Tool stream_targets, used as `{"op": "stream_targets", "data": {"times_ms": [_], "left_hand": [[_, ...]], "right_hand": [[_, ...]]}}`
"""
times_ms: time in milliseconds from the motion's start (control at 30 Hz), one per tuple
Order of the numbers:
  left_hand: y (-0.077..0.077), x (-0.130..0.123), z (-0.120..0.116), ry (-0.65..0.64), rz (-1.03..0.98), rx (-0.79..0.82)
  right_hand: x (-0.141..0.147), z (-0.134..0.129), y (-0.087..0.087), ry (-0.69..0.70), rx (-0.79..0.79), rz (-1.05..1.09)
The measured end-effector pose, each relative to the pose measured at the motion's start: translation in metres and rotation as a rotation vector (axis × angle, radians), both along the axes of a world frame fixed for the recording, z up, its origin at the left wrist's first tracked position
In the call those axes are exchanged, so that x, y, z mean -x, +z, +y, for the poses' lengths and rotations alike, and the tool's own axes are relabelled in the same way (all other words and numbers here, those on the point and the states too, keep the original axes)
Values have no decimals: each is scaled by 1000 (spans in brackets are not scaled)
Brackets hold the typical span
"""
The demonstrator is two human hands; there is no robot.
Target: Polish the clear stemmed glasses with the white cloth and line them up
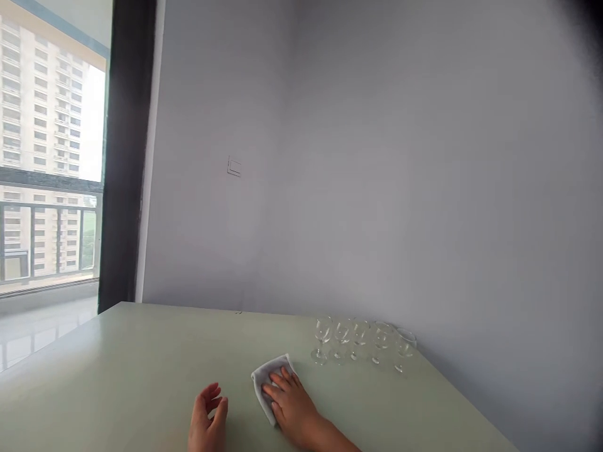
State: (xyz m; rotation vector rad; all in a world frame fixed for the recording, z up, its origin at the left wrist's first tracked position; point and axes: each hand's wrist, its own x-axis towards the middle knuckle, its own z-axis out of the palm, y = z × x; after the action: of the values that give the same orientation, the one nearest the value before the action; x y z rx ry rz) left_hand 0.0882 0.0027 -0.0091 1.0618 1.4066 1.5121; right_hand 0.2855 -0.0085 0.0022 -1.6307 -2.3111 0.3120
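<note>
Before a gray wall [377, 188], the desk [141, 358] stretches wide leftward from five glasses [360, 331] near its right edge, the right hand [296, 405] flat, fingers spread, on a cloth [264, 375] left of them, the left hand [207, 419] released, half-curled.

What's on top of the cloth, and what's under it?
The right hand rests on the cloth, covering part of it. The cloth lies on the table; the patch of tabletop it covers, and anything small beneath, can't be seen.
</note>
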Motion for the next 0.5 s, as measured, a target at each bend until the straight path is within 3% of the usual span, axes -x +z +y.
{"op": "stream_targets", "data": {"times_ms": [200, 500], "left_hand": [[7, 1, -6, -29, 83, 31], [14, 4, -9, -39, 127, 57]], "right_hand": [[-75, -46, -1, -145, 36, -79], [-213, -88, -18, -571, -6, -167]]}}
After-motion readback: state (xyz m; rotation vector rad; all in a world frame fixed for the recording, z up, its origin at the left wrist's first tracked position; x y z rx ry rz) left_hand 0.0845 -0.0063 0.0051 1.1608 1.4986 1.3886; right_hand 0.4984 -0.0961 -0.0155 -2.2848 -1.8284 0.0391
